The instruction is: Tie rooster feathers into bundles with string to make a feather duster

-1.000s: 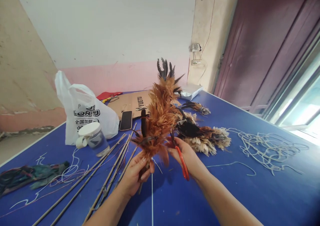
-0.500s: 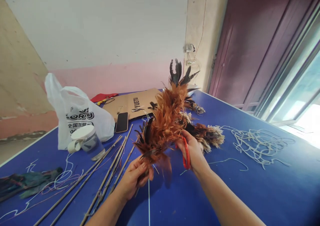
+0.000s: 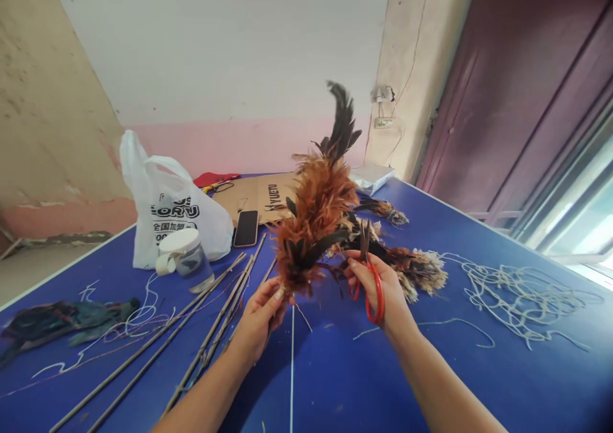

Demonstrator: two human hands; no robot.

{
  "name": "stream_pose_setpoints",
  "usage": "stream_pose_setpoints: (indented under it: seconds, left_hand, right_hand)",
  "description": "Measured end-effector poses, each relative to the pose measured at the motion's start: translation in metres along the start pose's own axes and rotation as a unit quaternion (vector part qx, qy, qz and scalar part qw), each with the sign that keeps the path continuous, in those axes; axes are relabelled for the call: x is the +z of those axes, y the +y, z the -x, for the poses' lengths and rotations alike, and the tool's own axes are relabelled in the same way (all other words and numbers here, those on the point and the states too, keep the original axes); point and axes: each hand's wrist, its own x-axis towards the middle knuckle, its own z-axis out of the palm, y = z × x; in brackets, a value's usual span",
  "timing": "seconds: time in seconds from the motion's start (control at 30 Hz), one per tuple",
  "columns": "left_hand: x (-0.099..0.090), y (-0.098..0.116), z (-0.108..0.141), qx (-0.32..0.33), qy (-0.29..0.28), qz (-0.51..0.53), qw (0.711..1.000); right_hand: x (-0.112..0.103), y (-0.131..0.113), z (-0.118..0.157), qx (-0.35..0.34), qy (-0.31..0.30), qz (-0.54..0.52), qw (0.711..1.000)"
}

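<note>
My left hand (image 3: 261,315) is closed around the lower end of a feather duster (image 3: 318,209), held upright above the table. Its body is fluffy orange-brown, with long black feathers at the tip and a few dark ones low on the side. My right hand (image 3: 385,292) holds scissors with red handles (image 3: 376,297), blades pointing up and away from the duster. The fingertips of that hand are close to dark feathers at the duster's lower right; whether they pinch one I cannot tell. A loose thread hangs beneath the duster's base.
On the blue table (image 3: 335,382) lie thin sticks (image 3: 211,331), bundled feathers (image 3: 424,270), tangled white string (image 3: 522,292) and a dark cloth (image 3: 71,321). Further back are a white plastic bag (image 3: 148,228), a mug (image 3: 184,254), a phone (image 3: 246,228) and cardboard (image 3: 258,190).
The duster has turned, so its black tip feathers and side feathers show differently. My right hand has drawn slightly away from it, and the scissor blades now show. The view has shifted left.
</note>
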Motion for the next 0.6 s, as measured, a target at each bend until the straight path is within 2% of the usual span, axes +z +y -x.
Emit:
stream_pose_setpoints:
  seconds: [0.17,0.37,0.5,0.6]
  left_hand:
    - [-0.002,0.000,-0.006,0.047,0.061,0.026,0.997]
    - [-0.005,0.001,-0.010,0.061,0.128,0.040,0.989]
    - [-0.004,0.005,-0.010,0.059,0.145,0.048,0.987]
    - [-0.004,0.006,-0.011,0.062,0.153,0.040,0.985]
  right_hand:
    - [0.007,-0.005,0.008,-0.071,-0.023,0.139,0.987]
    - [0.013,-0.002,0.014,-0.121,-0.046,0.221,0.967]
    - [0.014,0.004,0.014,-0.133,-0.052,0.243,0.959]
    - [0.014,0.008,0.015,-0.158,-0.059,0.289,0.942]
